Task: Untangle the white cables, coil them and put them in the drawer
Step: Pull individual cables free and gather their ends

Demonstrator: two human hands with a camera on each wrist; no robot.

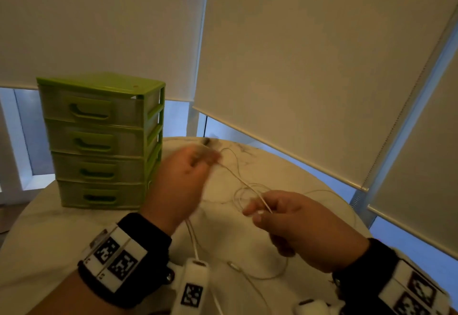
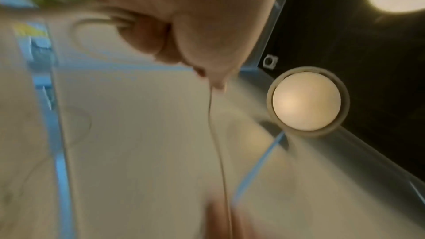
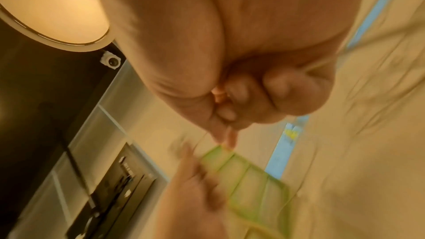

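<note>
Thin white cables [image 1: 244, 187] lie looped and tangled on the round marble table [image 1: 54, 228]. My left hand [image 1: 183, 178], blurred, is raised beside the drawer unit and pinches one strand near its far end; the strand [image 2: 216, 143] hangs from its fingertips in the left wrist view. My right hand [image 1: 297, 223] pinches the same strand between thumb and forefinger near the loops, its other fingers [image 3: 243, 88] curled in. The strand runs taut between the two hands. A green plastic unit of several drawers [image 1: 99, 141] stands at the left, all drawers closed.
More cable with a plug [image 1: 234, 265] trails near the table's front edge. Roller blinds [image 1: 309, 67] hang close behind the table. A round ceiling lamp [image 2: 306, 101] shows in the wrist views. The green unit [image 3: 248, 175] appears blurred beyond the right hand.
</note>
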